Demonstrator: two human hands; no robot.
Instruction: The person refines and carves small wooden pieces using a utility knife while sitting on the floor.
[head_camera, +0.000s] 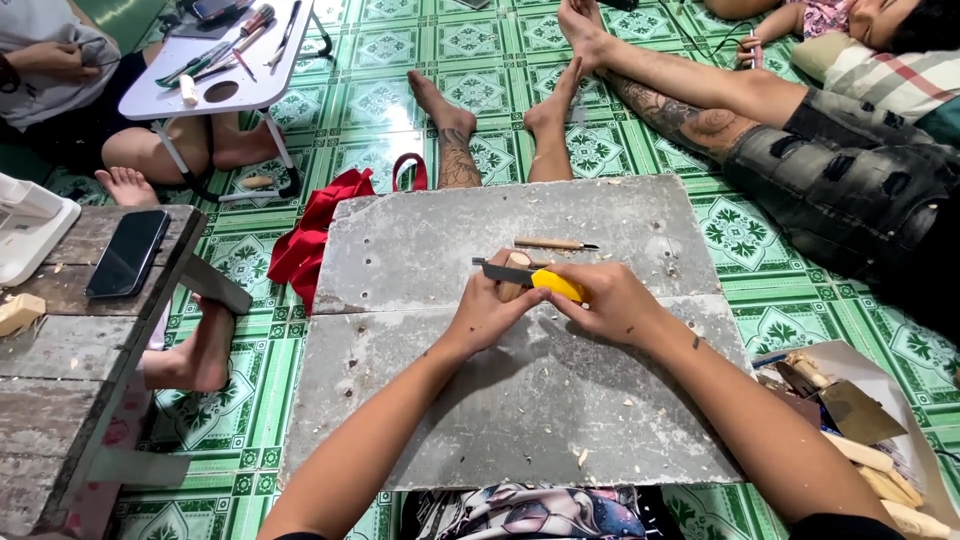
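A small wooden piece (514, 276) is gripped in the closed left hand (490, 312); a yellow-handled knife (530, 277) is clasped by the right hand (610, 300), best pared shallowly, blade kept off the fingers.

the floor (400, 110) under me was green tile with a white flower pattern. across my lap lay a grey board (520, 400), dusted with pale shavings. to my left stood a worn wooden bench (60, 370) with a dark phone (127, 253) on it. a red cloth (320, 225) was bunched beside the board. farther off was a small white folding table (215, 85) cluttered with what looked like pens or tools. an open cardboard box (880, 385) of scraps sat at my right. the light was even.
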